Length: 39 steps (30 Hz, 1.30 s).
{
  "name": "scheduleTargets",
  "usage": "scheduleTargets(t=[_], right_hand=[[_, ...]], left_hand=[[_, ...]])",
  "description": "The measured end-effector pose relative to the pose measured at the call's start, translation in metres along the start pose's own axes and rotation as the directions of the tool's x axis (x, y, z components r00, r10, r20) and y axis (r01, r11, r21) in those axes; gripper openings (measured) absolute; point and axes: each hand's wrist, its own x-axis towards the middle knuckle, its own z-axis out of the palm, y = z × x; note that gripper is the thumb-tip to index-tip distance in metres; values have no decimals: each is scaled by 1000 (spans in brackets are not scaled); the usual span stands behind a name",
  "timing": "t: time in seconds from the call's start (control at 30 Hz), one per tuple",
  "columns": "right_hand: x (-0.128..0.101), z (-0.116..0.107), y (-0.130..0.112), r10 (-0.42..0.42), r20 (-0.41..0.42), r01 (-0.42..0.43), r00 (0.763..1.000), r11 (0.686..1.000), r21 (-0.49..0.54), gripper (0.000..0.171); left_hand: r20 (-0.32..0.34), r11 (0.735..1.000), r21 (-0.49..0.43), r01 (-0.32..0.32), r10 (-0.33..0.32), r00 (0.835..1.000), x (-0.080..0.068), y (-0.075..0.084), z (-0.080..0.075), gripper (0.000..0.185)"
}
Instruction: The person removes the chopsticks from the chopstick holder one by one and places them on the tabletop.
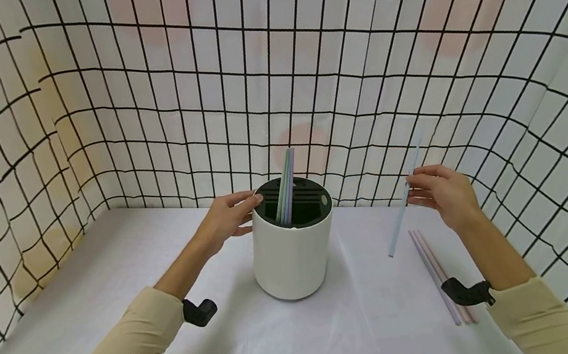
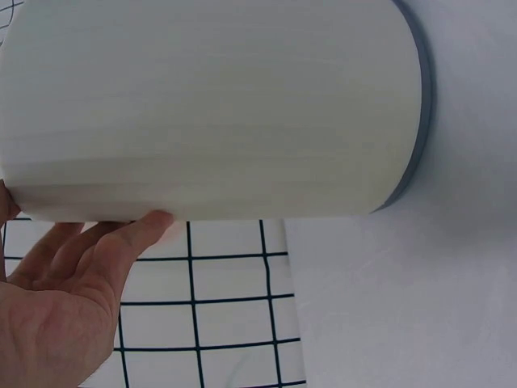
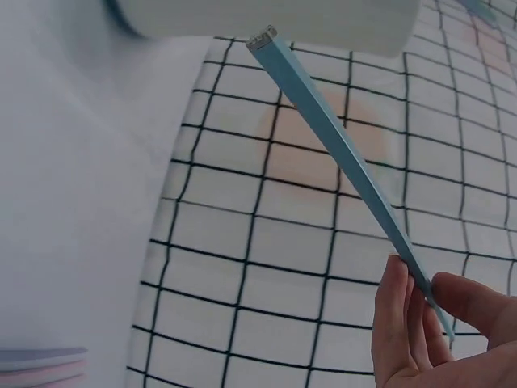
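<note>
My left hand (image 1: 226, 219) rests straight fingers on the rim of the white holder (image 1: 292, 257) mid-surface, steadying it. My right hand (image 1: 442, 194) pinches a pale blue stick (image 1: 403, 202) slantwise near the right edge, above more sticks (image 1: 438, 273) lying flat.

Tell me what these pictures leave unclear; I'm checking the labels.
- Lower ends of the pastel sticks: head view, hidden inside the white cylindrical holder.
- Holder's top: left wrist view, cut off by the frame edge.
- Light blue stick, held end: right wrist view, covered by the right hand.
</note>
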Motion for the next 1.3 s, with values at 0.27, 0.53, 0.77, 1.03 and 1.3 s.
scheduleTargets(t=[0.27, 0.53, 0.77, 1.03, 1.3], right_hand=[[4, -18, 28, 49, 27, -45, 998, 992, -120, 21], [9, -28, 52, 110, 94, -77, 989, 949, -305, 39], [12, -38, 70, 154, 89, -107, 984, 910, -400, 56], [18, -55, 101, 244, -1, -223, 970, 884, -411, 53], [23, -69, 130, 272, -39, -262, 962, 867, -425, 50]], left_hand=[[5, 1000, -13, -3, 3, 1000, 0, 0, 1, 60], [1, 1000, -29, 3, -3, 1000, -1, 1, 1, 59], [-1, 1000, -30, 4, -4, 1000, 0, 1, 2, 59], [7, 999, -49, 16, -16, 1000, 1, 1, 1, 60], [3, 999, -40, 22, -22, 1000, 1, 0, 2, 60]])
